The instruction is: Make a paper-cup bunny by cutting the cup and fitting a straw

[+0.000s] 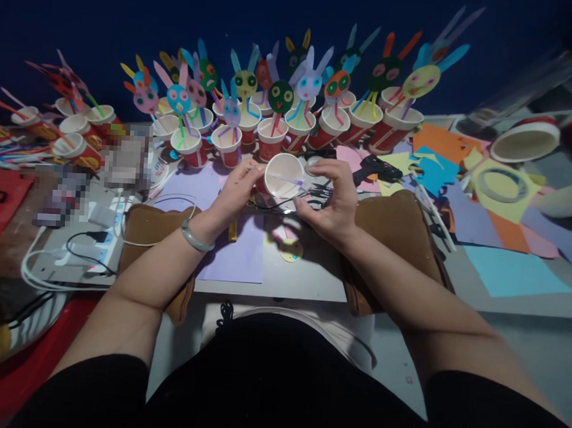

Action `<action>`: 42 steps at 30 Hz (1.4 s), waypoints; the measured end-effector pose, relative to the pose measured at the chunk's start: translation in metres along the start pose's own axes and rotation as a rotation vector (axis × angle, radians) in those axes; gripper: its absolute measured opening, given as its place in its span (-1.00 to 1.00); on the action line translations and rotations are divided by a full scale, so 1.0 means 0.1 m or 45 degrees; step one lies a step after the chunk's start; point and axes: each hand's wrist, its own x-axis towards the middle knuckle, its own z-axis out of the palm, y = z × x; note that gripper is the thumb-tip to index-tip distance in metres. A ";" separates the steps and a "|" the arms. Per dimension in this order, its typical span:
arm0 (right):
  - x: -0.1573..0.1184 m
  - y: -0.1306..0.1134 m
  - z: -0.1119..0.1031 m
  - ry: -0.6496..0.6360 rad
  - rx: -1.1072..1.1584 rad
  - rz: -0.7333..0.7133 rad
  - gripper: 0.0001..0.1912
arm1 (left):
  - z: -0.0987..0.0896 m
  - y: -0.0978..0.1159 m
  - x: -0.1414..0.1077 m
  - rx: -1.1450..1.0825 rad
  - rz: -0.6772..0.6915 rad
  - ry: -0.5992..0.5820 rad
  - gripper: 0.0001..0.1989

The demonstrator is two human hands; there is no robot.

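A white-lined paper cup (288,168) with a red outside stands between my two hands, its mouth facing me. My left hand (237,189), with a bangle at the wrist, is closed in a pinch at the cup's left rim. From its fingertips a thin pale straw (279,175), purplish at the far end, runs across the cup's mouth. My right hand (334,200) is curved open to the right of the cup, thumb and fingers apart. Scissors-like metal tools (320,191) lie behind it, partly hidden. Below the cup lies a yellow paper disc (291,249).
Several red cups with paper rabbit figures (282,97) line the back. At right are a black glue gun (379,170), a tape roll (502,186) and coloured paper (517,271). A power strip (115,237) with cables sits left. Brown pads (394,245) lie under both forearms.
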 end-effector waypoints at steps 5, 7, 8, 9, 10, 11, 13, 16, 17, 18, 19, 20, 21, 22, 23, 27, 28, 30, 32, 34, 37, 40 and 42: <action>0.00 -0.12 -0.08 -0.082 -0.094 0.005 -0.63 | 0.02 -0.04 -0.01 0.003 0.003 -0.115 -0.80; 0.00 -0.15 -0.08 -0.107 -0.112 0.036 -0.78 | 0.03 -0.03 -0.04 -0.016 -0.030 -0.135 -0.78; 0.01 -0.16 -0.08 -0.118 -0.122 0.055 -0.83 | 0.03 -0.03 -0.05 -0.026 -0.048 -0.140 -0.76; 0.01 -0.16 -0.08 -0.127 -0.134 0.075 -0.83 | 0.04 -0.02 -0.06 -0.032 -0.066 -0.147 -0.74; 0.01 -0.16 -0.08 -0.131 -0.147 0.087 -0.81 | 0.03 -0.01 -0.07 -0.030 -0.081 -0.158 -0.73; 0.02 -0.16 -0.08 -0.131 -0.159 0.094 -0.78 | 0.03 -0.01 -0.07 -0.016 -0.093 -0.175 -0.73; 0.02 -0.16 -0.08 -0.131 -0.180 0.093 -0.73 | 0.02 -0.01 -0.07 0.014 -0.101 -0.215 -0.75; 0.03 -0.17 -0.09 -0.168 -0.173 0.079 -0.71 | 0.01 -0.02 -0.06 0.003 -0.096 -0.229 -0.78; 0.03 -0.17 -0.09 -0.186 -0.171 0.070 -0.71 | 0.01 -0.02 -0.06 -0.006 -0.089 -0.214 -0.79; 0.04 -0.17 -0.09 -0.199 -0.178 0.055 -0.71 | 0.01 -0.02 -0.06 -0.009 -0.080 -0.197 -0.80; 0.04 -0.17 -0.09 -0.209 -0.194 0.039 -0.70 | 0.01 -0.03 -0.06 -0.004 -0.070 -0.184 -0.81; 0.04 -0.17 -0.09 -0.218 -0.219 0.021 -0.70 | 0.01 -0.03 -0.06 0.003 -0.060 -0.174 -0.82; 0.04 -0.17 -0.08 -0.226 -0.246 0.008 -0.68 | 0.01 -0.03 -0.06 0.008 -0.058 -0.171 -0.83; 0.04 -0.17 -0.08 -0.232 -0.271 0.003 -0.67 | 0.01 -0.04 -0.06 0.011 -0.059 -0.172 -0.83; 0.04 -0.16 -0.07 -0.236 -0.289 0.003 -0.66 | 0.01 -0.04 -0.07 0.012 -0.061 -0.174 -0.83; 0.03 -0.15 -0.06 -0.239 -0.338 -0.033 -0.71 | 0.00 -0.05 -0.08 0.030 -0.050 -0.171 -0.83; 0.03 -0.15 -0.06 -0.238 -0.354 -0.074 -0.74 | 0.00 -0.06 -0.08 0.033 -0.044 -0.167 -0.83; 0.03 -0.16 -0.06 -0.229 -0.392 -0.143 -0.79 | 0.01 -0.06 -0.09 0.021 -0.035 -0.163 -0.83; 0.03 -0.17 -0.05 -0.214 -0.437 -0.179 -0.80 | 0.02 -0.05 -0.09 -0.001 -0.030 -0.154 -0.82; 0.03 -0.18 -0.05 -0.207 -0.496 -0.220 -0.79 | 0.03 -0.04 -0.10 -0.022 -0.036 -0.135 -0.81; 0.03 -0.20 -0.05 -0.214 -0.613 -0.308 -0.75 | 0.06 -0.01 -0.12 -0.060 -0.051 -0.101 -0.79; 0.03 -0.21 -0.05 -0.181 -0.690 -0.404 -0.72 | 0.08 0.01 -0.13 -0.074 -0.066 -0.078 -0.76; 0.03 -0.21 -0.05 -0.152 -0.703 -0.458 -0.74 | 0.08 0.00 -0.13 -0.075 -0.067 -0.076 -0.75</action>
